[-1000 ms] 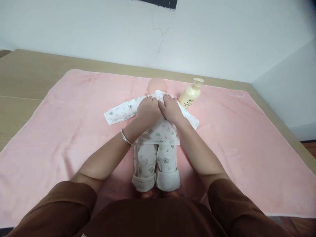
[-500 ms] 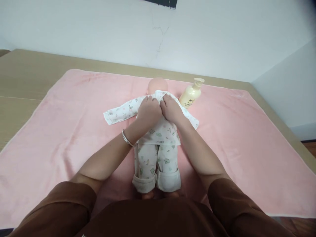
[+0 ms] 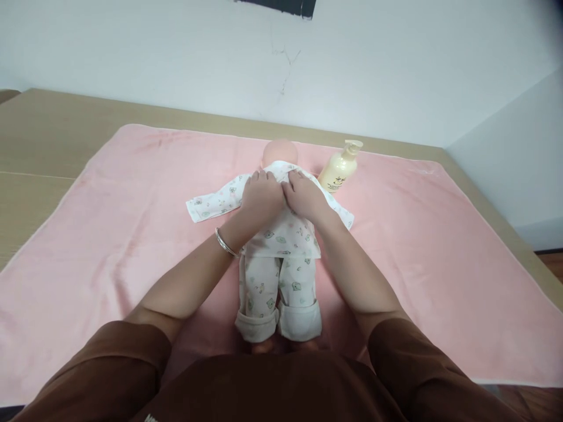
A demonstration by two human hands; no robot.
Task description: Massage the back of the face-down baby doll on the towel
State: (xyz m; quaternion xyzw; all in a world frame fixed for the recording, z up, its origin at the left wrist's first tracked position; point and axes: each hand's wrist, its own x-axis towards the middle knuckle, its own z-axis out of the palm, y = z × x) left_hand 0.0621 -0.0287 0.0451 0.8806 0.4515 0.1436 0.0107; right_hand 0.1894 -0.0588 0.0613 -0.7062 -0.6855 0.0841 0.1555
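Partly covered by one pink blanket (image 3: 440, 252), one bench (image 3: 65, 135) is shown. One doll (image 3: 280, 153), dressed in one shirt (image 3: 290, 234) and one pair of trousers (image 3: 297, 286), is laid centrally, head towards twelve o'clock. The shirt is touched by two hands, left hand (image 3: 263, 199) and right hand (image 3: 307, 198); their fingers are curled, but whether cloth is pinched cannot be told. One bottle (image 3: 339, 168) is seen at two o'clock from them.

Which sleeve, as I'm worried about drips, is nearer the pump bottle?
The right sleeve, beside the right forearm; the left sleeve stretches away from the bottle.
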